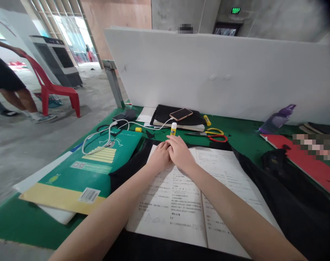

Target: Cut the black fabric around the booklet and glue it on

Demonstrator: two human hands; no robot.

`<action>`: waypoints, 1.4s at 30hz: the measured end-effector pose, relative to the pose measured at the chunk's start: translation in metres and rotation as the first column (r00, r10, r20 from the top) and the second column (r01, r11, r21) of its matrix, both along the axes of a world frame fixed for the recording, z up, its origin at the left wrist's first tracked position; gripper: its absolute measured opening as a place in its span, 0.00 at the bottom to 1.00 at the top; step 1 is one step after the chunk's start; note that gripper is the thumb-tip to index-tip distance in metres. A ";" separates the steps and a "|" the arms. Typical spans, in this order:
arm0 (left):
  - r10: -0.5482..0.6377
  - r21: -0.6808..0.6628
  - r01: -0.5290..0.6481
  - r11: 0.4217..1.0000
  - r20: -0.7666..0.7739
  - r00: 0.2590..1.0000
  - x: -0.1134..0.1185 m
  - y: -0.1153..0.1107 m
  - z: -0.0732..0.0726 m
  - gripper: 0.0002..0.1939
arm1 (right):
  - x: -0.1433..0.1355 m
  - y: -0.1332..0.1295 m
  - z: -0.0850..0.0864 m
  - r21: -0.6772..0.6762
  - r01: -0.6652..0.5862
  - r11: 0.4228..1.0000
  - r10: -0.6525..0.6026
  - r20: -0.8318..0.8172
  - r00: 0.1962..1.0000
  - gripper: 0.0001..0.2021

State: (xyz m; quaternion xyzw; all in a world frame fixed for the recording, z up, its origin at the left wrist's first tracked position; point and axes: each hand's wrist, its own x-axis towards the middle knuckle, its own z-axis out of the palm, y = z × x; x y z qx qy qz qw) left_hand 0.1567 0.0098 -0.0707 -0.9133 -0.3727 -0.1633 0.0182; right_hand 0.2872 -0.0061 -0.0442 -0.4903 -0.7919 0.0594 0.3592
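Note:
An open book (178, 221) with printed pages lies in front of me on black cloth. Near its top edge my left hand (159, 158) rests palm down, fingers stretched forward. My right hand (180, 154) meets it there, its outstretched fingers partly covering the left fingertips. Neither hand visibly holds anything, though the undersides are hidden. Just beyond the fingertips stands an uncapped glue stick (173, 128), yellow with a white top. Scissors (208, 134) with yellow and red handles lie to its right. A yellow cap (138, 129) is on the left.
A green workbook (99, 159) with a white cable (86, 141) across it lies left. Behind are a phone (181, 114) on a black notebook (162, 112) and a white partition (222, 72). Rightward are a purple bottle (276, 119) and red folder (298, 156). A person stands by a red chair (57, 88).

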 end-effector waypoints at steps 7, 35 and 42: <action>0.047 -0.158 -0.048 0.986 -0.009 0.999 -0.017 -0.009 0.021 0.30 | 0.008 0.001 -0.018 -0.228 0.031 0.973 0.005 0.157 0.988 0.29; 0.450 -0.241 -0.505 0.828 -0.250 0.857 -0.092 -0.044 0.073 0.36 | 0.004 -0.005 -0.024 -0.260 -0.037 0.965 0.136 0.376 0.916 0.28; 0.471 -0.343 -0.565 0.750 -0.323 0.821 -0.104 -0.055 0.083 0.41 | 0.005 -0.006 -0.021 -0.262 -0.035 0.964 0.134 0.368 0.920 0.28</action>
